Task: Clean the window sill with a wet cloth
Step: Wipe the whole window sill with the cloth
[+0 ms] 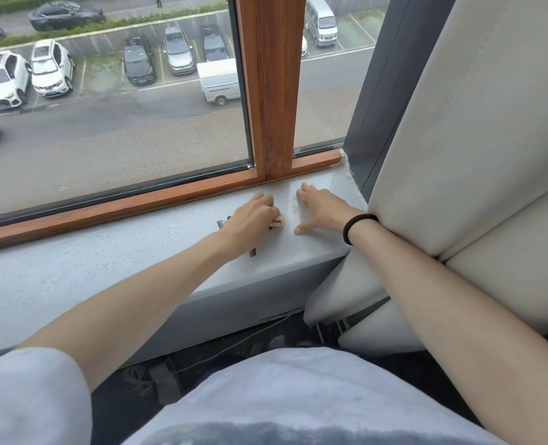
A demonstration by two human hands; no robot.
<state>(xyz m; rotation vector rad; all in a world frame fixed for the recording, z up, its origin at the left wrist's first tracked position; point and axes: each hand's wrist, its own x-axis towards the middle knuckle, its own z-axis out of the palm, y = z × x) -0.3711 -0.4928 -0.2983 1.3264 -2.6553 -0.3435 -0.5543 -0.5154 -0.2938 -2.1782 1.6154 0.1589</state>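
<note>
Grey speckled stone window sill (pixel 105 252) under both hands, near its right end. Grips a crumpled pinkish cloth (pixel 278 221) with dark patterned trim in the curled left hand (pixel 253 220), pressed on the sill. Rests the right hand (pixel 317 208) flat just beside, fingers spread, black band (pixel 359 226) at the wrist.

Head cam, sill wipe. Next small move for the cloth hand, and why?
Probably slide the left hand with the cloth a little to the right, onto the yellowish smear on the window sill. The cloth sits just short of that smear, and the right hand rests flat beside it, so it may need to shift clear.
</note>
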